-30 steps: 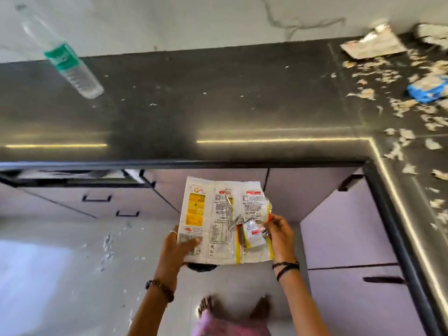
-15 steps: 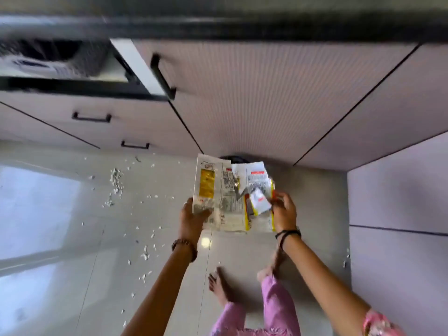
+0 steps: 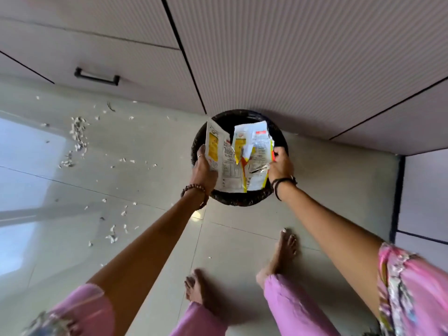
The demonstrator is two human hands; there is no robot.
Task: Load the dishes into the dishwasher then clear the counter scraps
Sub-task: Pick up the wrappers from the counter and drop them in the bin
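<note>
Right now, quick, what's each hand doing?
Left hand: grips the wrappers' left edge, over the bin.
Right hand: pinches the wrappers' right edge.

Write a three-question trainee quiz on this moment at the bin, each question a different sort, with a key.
1. True or false: the flattened white and yellow printed food wrappers are held over the round black waste bin.
2. Multiple choice: What lies scattered on the pale tiled floor? A) small white scraps B) glass shards C) coins
3. Fill in: the left hand and right hand each grip one ___ of the wrappers.

Key: 1 true; 2 A; 3 side
</note>
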